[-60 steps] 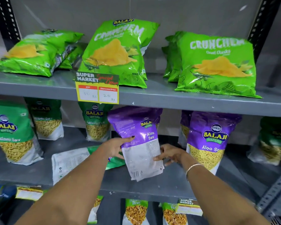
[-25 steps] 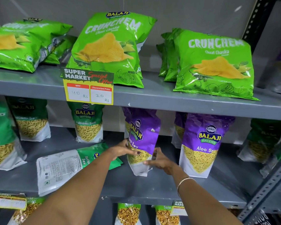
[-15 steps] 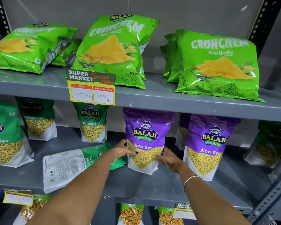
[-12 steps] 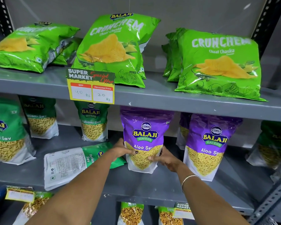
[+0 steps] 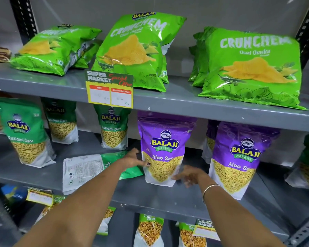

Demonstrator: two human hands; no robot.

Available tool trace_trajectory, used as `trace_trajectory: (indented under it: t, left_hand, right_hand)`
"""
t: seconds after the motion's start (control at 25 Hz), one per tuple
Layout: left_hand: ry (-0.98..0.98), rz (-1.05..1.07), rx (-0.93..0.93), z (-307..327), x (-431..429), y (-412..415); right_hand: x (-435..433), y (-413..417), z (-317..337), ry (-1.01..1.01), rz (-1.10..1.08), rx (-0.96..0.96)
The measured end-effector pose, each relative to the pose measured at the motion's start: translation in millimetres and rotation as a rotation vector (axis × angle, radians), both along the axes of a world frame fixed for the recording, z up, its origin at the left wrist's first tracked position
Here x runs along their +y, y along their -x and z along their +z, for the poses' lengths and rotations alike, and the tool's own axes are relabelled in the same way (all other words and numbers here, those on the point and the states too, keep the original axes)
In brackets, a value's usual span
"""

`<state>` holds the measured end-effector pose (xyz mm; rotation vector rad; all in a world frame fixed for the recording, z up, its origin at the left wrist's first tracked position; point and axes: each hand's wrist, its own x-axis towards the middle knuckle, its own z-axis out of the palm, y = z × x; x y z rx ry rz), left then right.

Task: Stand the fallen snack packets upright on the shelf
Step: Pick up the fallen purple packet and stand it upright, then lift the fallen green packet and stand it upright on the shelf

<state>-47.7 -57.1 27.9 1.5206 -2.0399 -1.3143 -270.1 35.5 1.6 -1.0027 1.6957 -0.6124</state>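
**Purple Aloo Sev packet upright between both hands, middle shelf**

Obs. 1: The purple Aloo Sev packet (image 5: 162,148) stands upright on the grey middle shelf (image 5: 150,195), label facing out, its base near the front edge.

Obs. 2: Left hand (image 5: 132,160), fingers spread loosely, lies against the packet's lower left edge; the thumb tip (dark nail polish) touches the packet face. Not a closed grip.

Obs. 3: Right hand (image 5: 189,175) is at the packet's lower right corner, fingers splayed and blurred. Cannot tell whether the fingertips touch the packet or sit just off it. A thin bangle (image 5: 210,188) circles that wrist.

Obs. 4: Just left of the left hand, partly under the forearm, a green Ratlami Sev packet (image 5: 89,172) lies flat on the same shelf, printed back side up, green top pointing toward the hand.

Obs. 5: Right of the right hand, a second purple packet (image 5: 239,159) stands upright. Further left of the left hand, three green packets (image 5: 25,132) stand upright.

Obs. 6: Above both hands, on the upper shelf, light green Crunchem bags (image 5: 251,66) lean back; a yellow price tag (image 5: 110,90) hangs from that shelf's edge.
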Motion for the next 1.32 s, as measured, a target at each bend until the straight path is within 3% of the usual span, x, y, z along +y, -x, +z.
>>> trace_trajectory:
  t: [0.08,0.16,0.24,0.32,0.48,0.6,0.76,1.08,1.2,1.32]
  left_hand:
    - [0.077,0.006,-0.132,3,-7,-25]
    - [0.171,-0.004,-0.293,5,-24,-59]
    - [0.213,-0.001,-0.436,-5,-62,-97]
    - [0.230,-0.034,-0.510,-11,-95,-138]
    - [0.093,-0.091,-0.366,-12,-124,-193]
    - [-0.044,-0.206,-0.300,-22,-134,-211]
    - [-0.209,-0.206,-0.192,-29,-146,-222]
    - [-0.467,-0.290,-0.010,-7,-131,-233]
    - [-0.378,-0.295,0.052,-2,-129,-231]
    - [-0.193,-0.254,0.130,-8,-136,-223]
  right_hand:
    - [-5,-4,2,-0.261,-0.003,0.103]
    - [-18,-30,2,-0.401,0.082,0.073]
    - [-32,-81,2,-0.474,0.135,-0.009]
    - [-50,-138,-10,-0.445,0.021,-0.159]
    - [-77,-230,-32,-0.148,-0.420,-0.492]
    - [-86,-263,-37,-0.044,-0.676,-0.496]
    - [-93,-279,-27,0.100,-0.806,-0.608]
    - [-96,-273,18,0.288,-0.789,-0.449]
    - [-110,-263,36,0.374,-0.758,-0.308]
    - [-122,-260,58,0.503,-0.698,-0.290]
